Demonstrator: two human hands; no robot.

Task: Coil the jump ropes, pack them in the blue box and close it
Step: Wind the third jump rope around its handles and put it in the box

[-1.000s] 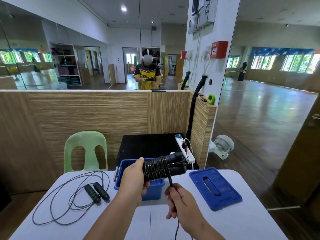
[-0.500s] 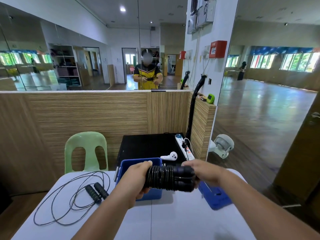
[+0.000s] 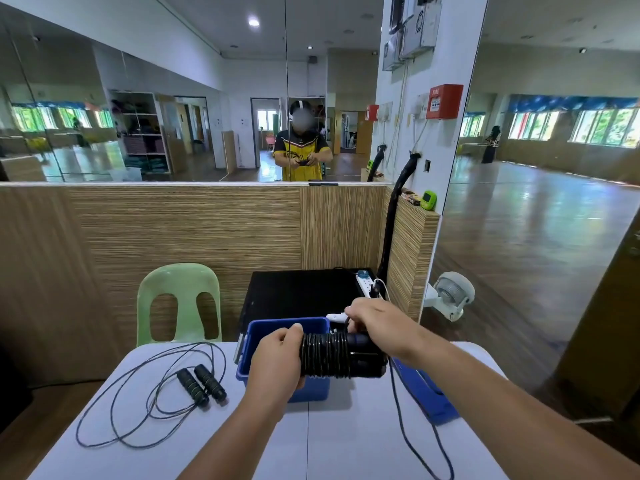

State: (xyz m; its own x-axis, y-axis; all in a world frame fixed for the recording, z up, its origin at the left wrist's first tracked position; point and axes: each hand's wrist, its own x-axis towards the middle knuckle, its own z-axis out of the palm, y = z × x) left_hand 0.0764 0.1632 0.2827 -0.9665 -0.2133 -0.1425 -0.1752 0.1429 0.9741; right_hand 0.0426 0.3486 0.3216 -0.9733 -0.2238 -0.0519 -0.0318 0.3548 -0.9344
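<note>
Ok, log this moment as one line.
left hand: grips jump rope bundle | right hand: grips its handle end | second rope: loose on table | blue box: open, lid beside it

Your head camera looked forward and a little down from over the near edge of the table (image 3: pixel 329 445), close to your left hand (image 3: pixel 277 362) and right hand (image 3: pixel 377 323), which gripped the jump rope (image 3: pixel 325 355) low in the middle. Its wide view reached the wooden partition (image 3: pixel 194 230), the mirror (image 3: pixel 173 98) above it and the floor (image 3: pixel 536 237) at your right.
</note>
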